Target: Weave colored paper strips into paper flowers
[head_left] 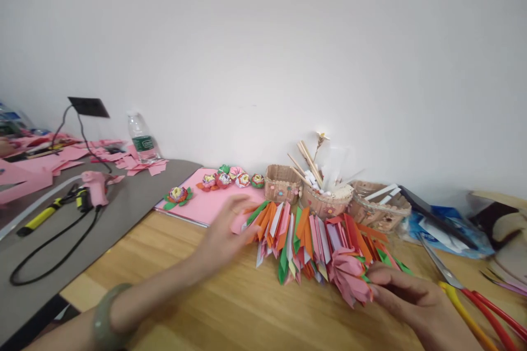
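Note:
A long row of folded paper pieces in orange, pink, green, red and white lies on the wooden table. My left hand is at the row's left end, slightly blurred, fingers apart; whether it touches the paper is unclear. Near the row's right end, my right hand pinches a pink folded paper flower with green bits at its edge. Small finished paper flowers, one of them a lotus shape with green leaves, rest on a pink sheet behind my left hand.
Three woven baskets stand along the wall, holding sticks and white pieces. Scissors with red and yellow handles lie at right, near a blue packet. At left are a pink glue gun, its cable, a water bottle and pink paper scraps.

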A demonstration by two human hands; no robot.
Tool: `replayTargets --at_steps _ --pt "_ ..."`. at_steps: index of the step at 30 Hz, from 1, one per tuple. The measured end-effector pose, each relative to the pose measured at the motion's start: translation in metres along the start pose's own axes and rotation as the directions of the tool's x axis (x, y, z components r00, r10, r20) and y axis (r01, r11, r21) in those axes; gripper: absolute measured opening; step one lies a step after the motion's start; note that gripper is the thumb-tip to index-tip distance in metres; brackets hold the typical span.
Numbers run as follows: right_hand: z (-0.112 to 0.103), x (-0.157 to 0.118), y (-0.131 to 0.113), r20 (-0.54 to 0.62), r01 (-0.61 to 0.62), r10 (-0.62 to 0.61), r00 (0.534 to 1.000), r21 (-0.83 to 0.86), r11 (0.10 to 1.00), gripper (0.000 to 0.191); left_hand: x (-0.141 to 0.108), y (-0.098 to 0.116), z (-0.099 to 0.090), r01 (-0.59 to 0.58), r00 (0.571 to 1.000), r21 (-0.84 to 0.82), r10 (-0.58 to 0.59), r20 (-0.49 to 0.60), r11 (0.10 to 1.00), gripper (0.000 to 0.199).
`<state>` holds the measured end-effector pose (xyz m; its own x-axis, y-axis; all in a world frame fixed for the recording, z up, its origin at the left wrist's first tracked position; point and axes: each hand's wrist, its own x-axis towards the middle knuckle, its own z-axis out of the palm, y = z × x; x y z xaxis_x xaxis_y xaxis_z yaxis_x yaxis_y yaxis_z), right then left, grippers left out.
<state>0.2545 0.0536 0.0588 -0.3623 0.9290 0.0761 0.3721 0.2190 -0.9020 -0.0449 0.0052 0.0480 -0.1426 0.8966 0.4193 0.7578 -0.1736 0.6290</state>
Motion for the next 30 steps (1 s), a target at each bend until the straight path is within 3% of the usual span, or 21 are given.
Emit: replayTargets --at_steps 1,5,7,9,11,13,15,17,22,26,30 --pt "0.001 0.0 -0.001 0.017 0.003 -0.003 1.0 0.005 1.0 0.037 0.003 -0.024 -0.016 0.102 0.991 0.235 -0.08 -0.104 0.967 0.034" --pt "0.005 0.002 -0.003 0.064 0.012 -0.014 0.998 0.037 0.999 0.035 0.012 -0.112 -0.065 0.382 0.911 0.411 -0.263 -0.318 0.827 0.061" --pt "0.005 0.004 -0.002 0.081 0.011 -0.014 0.997 0.036 0.999 0.033 0.016 -0.139 -0.077 0.447 0.888 0.446 -0.323 -0.328 0.776 0.063" --pt "0.005 0.005 0.001 0.141 0.007 -0.006 0.99 -0.009 1.0 0.031 0.022 -0.151 -0.08 0.455 0.889 0.479 -0.351 -0.296 0.75 0.057" --pt "0.006 0.005 0.006 0.181 0.016 -0.007 0.984 -0.052 0.999 0.029 0.03 -0.152 -0.078 0.445 0.894 0.527 -0.332 -0.301 0.724 0.062" --pt "0.009 0.005 0.01 0.168 0.028 -0.019 0.986 -0.05 0.998 0.031 0.039 -0.146 -0.073 0.376 0.926 0.579 -0.274 -0.259 0.723 0.062" --pt "0.012 0.004 0.013 0.126 0.023 -0.019 0.992 -0.036 0.999 0.034 0.049 -0.139 -0.067 0.239 0.971 0.622 -0.201 -0.131 0.746 0.054" --pt "0.014 0.003 0.013 0.096 0.02 -0.017 0.995 -0.029 0.999 0.034 0.057 -0.134 -0.062 0.134 0.988 0.648 -0.155 -0.025 0.75 0.048" --pt "0.014 0.002 0.008 0.137 0.03 -0.024 0.99 -0.036 0.999 0.032 0.074 -0.129 -0.056 0.131 0.99 0.699 -0.131 -0.055 0.703 0.04" --pt "0.016 0.002 0.007 0.095 0.016 -0.014 0.995 -0.013 1.0 0.035 0.086 -0.123 -0.043 0.062 0.994 0.703 -0.107 0.02 0.708 0.048" --pt "0.017 0.0 0.005 0.072 -0.001 0.0 0.997 0.002 1.0 0.034 0.09 -0.119 -0.038 0.059 0.992 0.726 -0.119 0.031 0.685 0.035"
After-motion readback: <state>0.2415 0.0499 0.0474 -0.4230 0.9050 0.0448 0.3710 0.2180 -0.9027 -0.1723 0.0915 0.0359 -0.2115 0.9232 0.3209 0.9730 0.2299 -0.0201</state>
